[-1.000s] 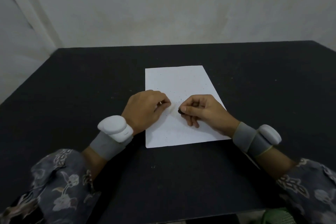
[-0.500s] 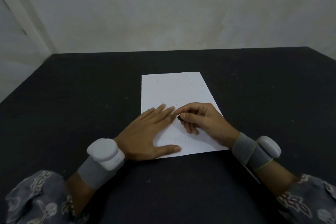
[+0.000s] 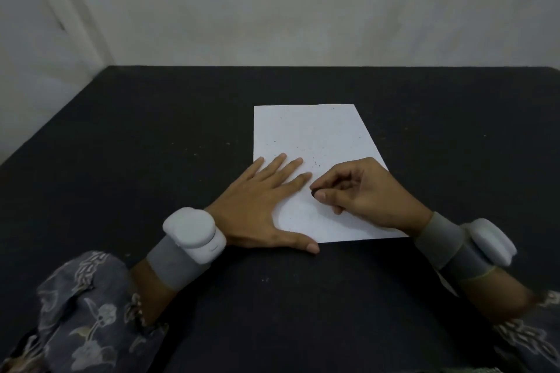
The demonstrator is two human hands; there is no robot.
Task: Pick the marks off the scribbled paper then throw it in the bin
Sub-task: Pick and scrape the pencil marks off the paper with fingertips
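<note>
On the paper [image 3: 315, 133], left hand [image 3: 260, 206] lies flat; right hand [image 3: 360, 191] pinches perhaps an eraser [image 3: 313, 191].

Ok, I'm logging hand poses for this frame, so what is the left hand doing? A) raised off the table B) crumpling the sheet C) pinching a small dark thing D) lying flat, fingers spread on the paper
D: the left hand lies flat with straight fingers on the paper; the right hand does the pinching.
</note>
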